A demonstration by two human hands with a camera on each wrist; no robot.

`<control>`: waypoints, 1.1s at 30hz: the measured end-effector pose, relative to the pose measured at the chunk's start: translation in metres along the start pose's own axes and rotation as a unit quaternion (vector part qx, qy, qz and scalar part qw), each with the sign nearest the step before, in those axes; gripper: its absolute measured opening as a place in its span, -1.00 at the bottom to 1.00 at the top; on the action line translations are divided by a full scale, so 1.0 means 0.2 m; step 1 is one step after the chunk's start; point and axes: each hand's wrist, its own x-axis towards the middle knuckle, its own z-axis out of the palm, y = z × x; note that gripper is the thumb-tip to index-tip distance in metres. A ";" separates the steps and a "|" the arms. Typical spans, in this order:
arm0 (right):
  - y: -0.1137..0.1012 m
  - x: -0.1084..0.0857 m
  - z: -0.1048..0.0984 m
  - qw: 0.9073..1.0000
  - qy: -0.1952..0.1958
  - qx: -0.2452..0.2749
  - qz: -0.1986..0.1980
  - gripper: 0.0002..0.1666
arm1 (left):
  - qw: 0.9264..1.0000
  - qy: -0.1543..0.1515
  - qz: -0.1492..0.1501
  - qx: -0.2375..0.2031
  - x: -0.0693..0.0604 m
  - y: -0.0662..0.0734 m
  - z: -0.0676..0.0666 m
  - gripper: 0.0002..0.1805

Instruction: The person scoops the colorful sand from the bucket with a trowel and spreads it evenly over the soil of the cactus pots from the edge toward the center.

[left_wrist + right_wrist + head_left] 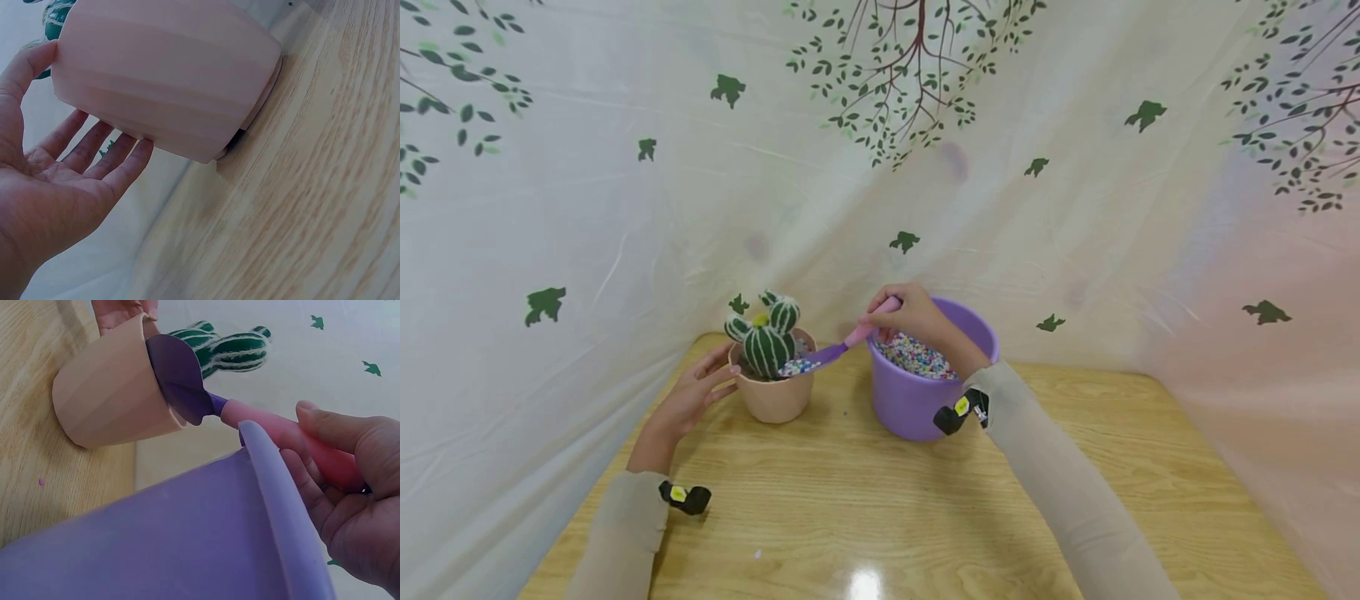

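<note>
A green-and-white cactus (767, 351) stands in a pale pink-orange pot (777, 402). My left hand (688, 400) touches the pot's left side, thumb near the rim and fingers lower against the wall, seen close in the left wrist view. My right hand (919, 321) grips the pink handle of a scoop (872, 323) above the purple bucket's rim. The scoop's purple blade (178, 378) lies over the pot's rim beside the cactus, with colourful beads (799, 367) on it. More beads (919, 358) lie inside the purple bucket (910, 408).
The wooden table (820, 500) carries the pot at the left and the bucket to its right. A small pink bead (42, 482) lies on the tabletop. Behind hangs a pale curtain (820, 200) with printed leaves and branches.
</note>
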 end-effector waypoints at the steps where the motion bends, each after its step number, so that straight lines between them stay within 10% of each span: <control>1: 0.00 0.00 0.00 1.000 -0.001 -0.001 0.001 -0.81 | 1.000 0.001 -0.001 -0.001 0.00 0.00 0.00 -0.18; 33: 0.05 0.02 0.05 0.999 0.011 0.025 -0.017 -0.80 | 0.999 0.025 0.002 -0.025 0.02 0.01 0.01 -0.26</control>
